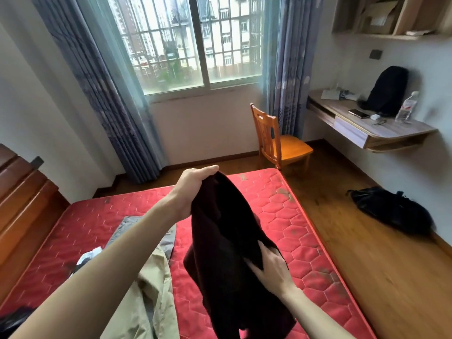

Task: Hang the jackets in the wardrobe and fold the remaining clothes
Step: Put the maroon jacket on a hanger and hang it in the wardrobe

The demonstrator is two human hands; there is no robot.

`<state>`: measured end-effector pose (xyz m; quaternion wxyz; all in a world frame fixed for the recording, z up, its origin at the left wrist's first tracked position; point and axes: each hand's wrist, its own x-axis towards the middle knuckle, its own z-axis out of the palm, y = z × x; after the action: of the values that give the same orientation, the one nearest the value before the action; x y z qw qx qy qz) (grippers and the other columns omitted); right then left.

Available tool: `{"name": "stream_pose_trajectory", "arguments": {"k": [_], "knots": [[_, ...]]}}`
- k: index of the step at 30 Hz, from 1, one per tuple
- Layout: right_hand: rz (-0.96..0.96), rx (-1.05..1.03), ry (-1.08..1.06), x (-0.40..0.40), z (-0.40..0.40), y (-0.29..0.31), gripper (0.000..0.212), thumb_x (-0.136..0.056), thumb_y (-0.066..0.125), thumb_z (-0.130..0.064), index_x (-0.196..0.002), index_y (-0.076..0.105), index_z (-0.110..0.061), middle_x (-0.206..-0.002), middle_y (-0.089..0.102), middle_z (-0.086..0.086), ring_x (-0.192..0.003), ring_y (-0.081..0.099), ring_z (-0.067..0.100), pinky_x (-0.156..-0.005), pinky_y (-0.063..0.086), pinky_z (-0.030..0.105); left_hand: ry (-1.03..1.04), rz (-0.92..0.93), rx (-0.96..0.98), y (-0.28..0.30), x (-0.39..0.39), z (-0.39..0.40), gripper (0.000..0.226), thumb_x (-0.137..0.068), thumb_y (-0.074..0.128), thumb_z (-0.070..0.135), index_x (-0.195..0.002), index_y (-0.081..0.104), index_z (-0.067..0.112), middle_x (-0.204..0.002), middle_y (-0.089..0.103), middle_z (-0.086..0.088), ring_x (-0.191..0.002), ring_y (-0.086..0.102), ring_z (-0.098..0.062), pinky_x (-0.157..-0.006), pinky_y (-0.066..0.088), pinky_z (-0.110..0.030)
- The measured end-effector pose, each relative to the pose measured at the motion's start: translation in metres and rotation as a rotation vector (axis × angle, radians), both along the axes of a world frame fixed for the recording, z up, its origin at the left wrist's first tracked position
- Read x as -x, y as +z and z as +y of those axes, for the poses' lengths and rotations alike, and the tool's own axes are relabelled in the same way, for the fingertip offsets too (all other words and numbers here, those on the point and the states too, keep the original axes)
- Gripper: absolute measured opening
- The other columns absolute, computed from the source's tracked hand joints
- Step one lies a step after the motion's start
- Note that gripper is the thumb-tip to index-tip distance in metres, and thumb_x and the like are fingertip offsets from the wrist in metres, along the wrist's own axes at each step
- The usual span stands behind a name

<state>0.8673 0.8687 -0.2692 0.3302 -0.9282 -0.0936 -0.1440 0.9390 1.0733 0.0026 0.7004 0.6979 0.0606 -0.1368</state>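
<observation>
Above mattress (288, 216): one dark garment (227, 253), two hands.

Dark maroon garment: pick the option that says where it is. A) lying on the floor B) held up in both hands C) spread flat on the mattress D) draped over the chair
B: the left hand grips the dark maroon garment at its top and the right hand pinches its side, above the red mattress.

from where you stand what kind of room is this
Most likely a bedroom, lived in and being tidied. A red mattress with clothes on it fills the foreground, a wall-mounted desk with a wooden chair stands by the curtained window.
</observation>
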Motion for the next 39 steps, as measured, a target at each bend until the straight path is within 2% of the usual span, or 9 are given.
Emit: {"name": "stream_pose_trajectory", "arguments": {"k": [6,10,15,18,21,25,31,34,39], "knots": [[0.011,-0.125,-0.012,-0.022,-0.032,0.040,0.033,-0.101,0.062,-0.029,-0.133,0.054,-0.034,-0.088,0.077,-0.001,-0.081,0.075,0.026,-0.067,0.056,0.040,0.231,-0.032,-0.033,0.000,-0.009,0.034,0.033,-0.094,0.070,0.028,-0.102,0.075,-0.004,-0.092,0.074,-0.022,-0.084,0.072,-0.035,-0.089,0.060,-0.047],[-0.022,-0.392,0.016,-0.045,-0.050,0.110,0.017,-0.097,0.072,-0.025,-0.114,0.070,-0.025,-0.092,0.076,-0.009,-0.087,0.074,0.011,-0.079,0.058,0.040,0.365,-0.169,-0.209,-0.004,-0.025,0.065,0.037,-0.091,0.074,0.027,-0.094,0.073,-0.011,-0.080,0.069,-0.017,-0.072,0.066,-0.027,-0.075,0.057,-0.038],[0.618,-0.529,0.235,-0.062,-0.074,0.211,0.030,-0.091,0.077,-0.035,-0.104,0.079,-0.009,-0.101,0.079,0.014,-0.093,0.076,0.031,-0.090,0.060,0.046,0.334,-0.326,-0.456,0.003,-0.037,0.093,0.042,-0.088,0.076,0.038,-0.061,0.055,0.013,-0.056,0.046,0.000,-0.049,0.046,-0.012,-0.052,0.038,-0.026],[0.729,-0.536,0.232,-0.064,-0.076,0.256,0.024,-0.093,0.073,-0.034,-0.095,0.073,-0.010,-0.088,0.078,0.011,-0.077,0.076,0.021,-0.074,0.065,0.034,0.210,-0.454,-0.524,0.006,-0.033,0.098,0.038,-0.087,0.078,0.050,-0.079,0.066,0.015,-0.063,0.061,0.004,-0.052,0.053,-0.003,-0.054,0.044,-0.023],[0.680,-0.552,0.194,-0.073,-0.077,0.271,0.018,-0.097,0.069,-0.031,-0.087,0.059,-0.019,-0.073,0.072,-0.001,-0.066,0.071,0.012,-0.052,0.057,0.022,0.020,-0.667,-0.654,0.005,-0.022,0.096,0.040,-0.080,0.081,0.055,-0.112,0.072,0.034,-0.071,0.061,0.010,-0.062,0.055,-0.002,-0.066,0.045,-0.017],[0.624,-0.568,0.227,-0.084,-0.080,0.267,0.033,-0.087,0.075,-0.044,-0.097,0.073,-0.013,-0.091,0.080,0.008,-0.081,0.077,0.021,-0.071,0.061,0.030,-0.270,-1.058,-1.183,-0.003,-0.023,0.101,0.070,-0.077,0.072,0.073,-0.138,0.059,0.041,-0.102,0.062,0.019,-0.084,0.066,-0.004,-0.080,0.056,-0.027],[0.447,-0.527,0.280,-0.086,-0.077,0.270,0.026,-0.094,0.074,-0.030,-0.105,0.077,-0.008,-0.096,0.080,0.008,-0.089,0.078,0.024,-0.070,0.060,0.024,-0.061,-1.261,-1.546,-0.012,-0.035,0.102,0.013,-0.099,0.062,0.025,-0.095,0.069,0.016,-0.094,0.049,0.000,-0.076,0.056,-0.023,-0.050,0.053,-0.042],[0.245,-0.431,0.361,-0.083,-0.070,0.270,0.020,-0.095,0.073,-0.017,-0.113,0.078,-0.010,-0.102,0.080,-0.001,-0.097,0.076,0.017,-0.080,0.058,0.022,0.121,-1.127,-1.494,0.003,-0.046,0.095,0.020,-0.101,0.057,0.019,-0.087,0.067,0.007,-0.098,0.059,-0.006,-0.092,0.058,-0.032,-0.075,0.055,-0.052],[0.139,-0.221,0.438,-0.073,-0.043,0.270,0.019,-0.096,0.074,-0.022,-0.114,0.079,-0.017,-0.104,0.079,-0.008,-0.101,0.074,0.010,-0.091,0.059,0.032,-0.289,-1.077,-1.140,0.007,-0.032,0.023,0.044,-0.094,0.061,0.051,-0.127,0.063,0.023,-0.117,0.067,0.004,-0.111,0.060,-0.020,-0.093,0.052,-0.038]]}}
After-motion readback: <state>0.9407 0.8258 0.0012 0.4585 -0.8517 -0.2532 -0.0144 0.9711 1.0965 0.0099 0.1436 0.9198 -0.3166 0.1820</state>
